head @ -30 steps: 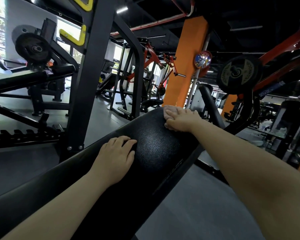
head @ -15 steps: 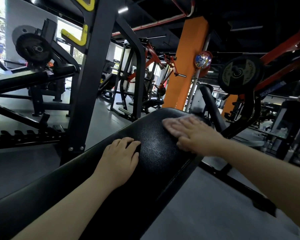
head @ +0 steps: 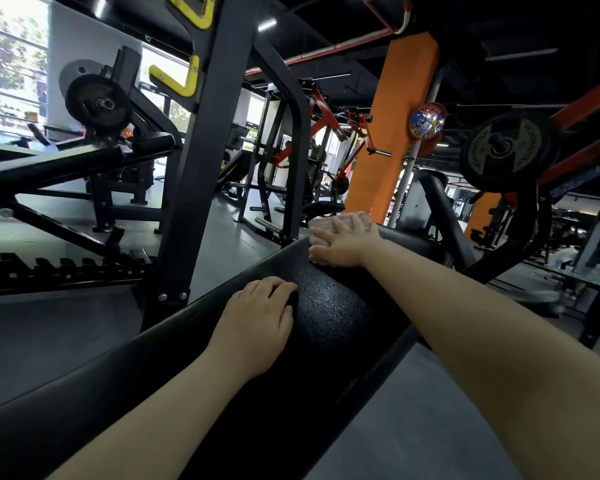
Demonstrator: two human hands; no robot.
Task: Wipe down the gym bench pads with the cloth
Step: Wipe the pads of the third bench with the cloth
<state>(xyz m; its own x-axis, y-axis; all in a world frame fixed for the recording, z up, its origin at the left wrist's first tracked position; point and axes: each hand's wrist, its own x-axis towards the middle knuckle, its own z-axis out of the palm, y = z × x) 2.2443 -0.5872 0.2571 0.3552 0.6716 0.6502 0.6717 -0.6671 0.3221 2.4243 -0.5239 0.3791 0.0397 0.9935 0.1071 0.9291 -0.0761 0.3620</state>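
Observation:
A long black bench pad (head: pixel 329 306) runs diagonally from the lower left up to the middle. My right hand (head: pixel 343 242) lies flat at the pad's far top end, fingers spread, pressing a pale pink cloth (head: pixel 321 223) against the surface. Only the cloth's far edge shows past my fingers. My left hand (head: pixel 257 323) rests palm down on the pad's left side, lower down, fingers slightly curled over the edge and holding nothing.
A black rack upright (head: pixel 201 161) with yellow hooks stands just left of the pad. An orange pillar (head: pixel 385 133) rises behind it. A weight plate (head: pixel 506 150) hangs on a red-framed machine at the right. Grey floor (head: pixel 413 427) lies below right.
My right hand slid with the cloth from the pad's right edge back up to its top left end. My left hand stayed where it was.

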